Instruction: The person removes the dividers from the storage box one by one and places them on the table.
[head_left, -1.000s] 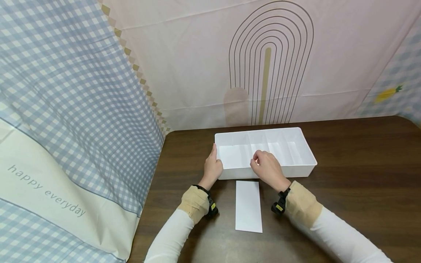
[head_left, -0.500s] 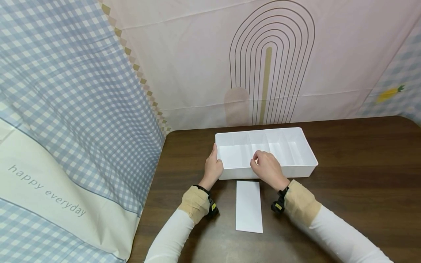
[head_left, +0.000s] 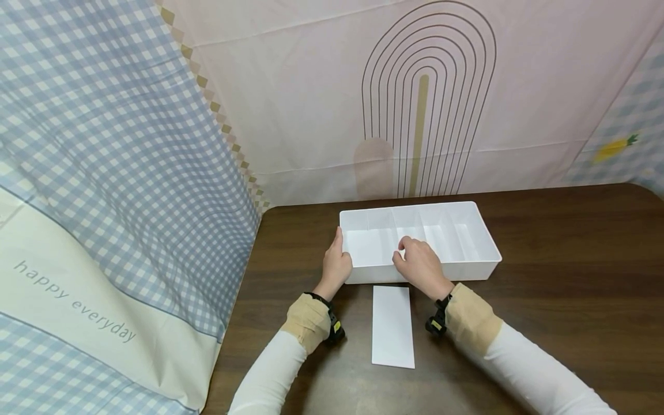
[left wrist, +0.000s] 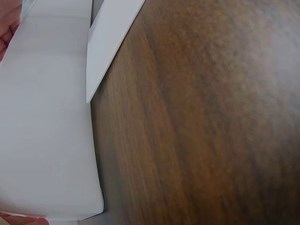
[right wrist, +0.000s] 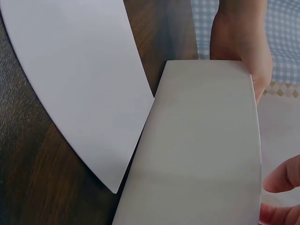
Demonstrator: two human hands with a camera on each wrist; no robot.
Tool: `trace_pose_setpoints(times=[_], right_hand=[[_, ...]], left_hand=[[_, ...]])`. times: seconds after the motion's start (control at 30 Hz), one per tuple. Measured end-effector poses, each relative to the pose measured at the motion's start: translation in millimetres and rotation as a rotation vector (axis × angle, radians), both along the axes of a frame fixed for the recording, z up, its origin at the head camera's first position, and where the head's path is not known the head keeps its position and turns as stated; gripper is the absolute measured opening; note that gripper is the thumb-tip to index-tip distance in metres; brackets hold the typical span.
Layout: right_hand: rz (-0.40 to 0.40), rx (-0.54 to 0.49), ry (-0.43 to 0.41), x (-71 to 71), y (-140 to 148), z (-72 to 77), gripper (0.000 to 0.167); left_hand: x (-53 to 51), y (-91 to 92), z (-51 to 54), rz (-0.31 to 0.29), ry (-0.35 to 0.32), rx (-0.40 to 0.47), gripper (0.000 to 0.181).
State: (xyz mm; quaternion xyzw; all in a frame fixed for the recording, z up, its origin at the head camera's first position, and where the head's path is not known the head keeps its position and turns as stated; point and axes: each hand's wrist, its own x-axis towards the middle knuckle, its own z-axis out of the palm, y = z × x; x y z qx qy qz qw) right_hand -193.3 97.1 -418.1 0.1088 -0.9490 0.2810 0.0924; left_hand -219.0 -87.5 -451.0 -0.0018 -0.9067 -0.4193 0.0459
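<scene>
A long white divided storage box [head_left: 467, 270] lies across the table in the head view, several compartments side by side. My left hand [head_left: 336, 266] grips its left end, the index finger stretched along the end wall. In the right wrist view the left thumb [right wrist: 259, 79] bends over the box's near corner. Over the front wall hovers my right hand [head_left: 421, 265], thumb and index bent with a gap between them. Nothing shows in that gap in the right wrist view, where its thumb and finger [right wrist: 283, 177] appear beside the rim. The other right fingers are hidden.
A flat white rectangular panel [head_left: 392, 327] lies in front of the box, its far end close to the front wall. Dark wood tabletop [head_left: 560, 276] extends to the right. A printed cloth [head_left: 311, 104] hangs behind, a checked one [head_left: 114, 144] at left.
My right hand has shifted slightly left, and its thumb and index finger stand a little further apart. The left hand, box and panel have stayed in place.
</scene>
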Motion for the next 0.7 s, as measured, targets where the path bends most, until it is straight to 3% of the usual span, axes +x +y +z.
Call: trace_pose_setpoints(times=[0.4, 0.7], right_hand=[[-0.016, 0.032, -0.047, -1.2, -1.6, -1.2, 0.032], [-0.008, 0.053, -0.091, -3.0, -2.9, -1.5, 0.032]], left_hand=[[-0.6, -0.3, -0.8, -0.001, -0.007, 0.002, 0.063], [0.0, 0.1, 0.1, -0.007, -0.004, 0.007, 0.063]])
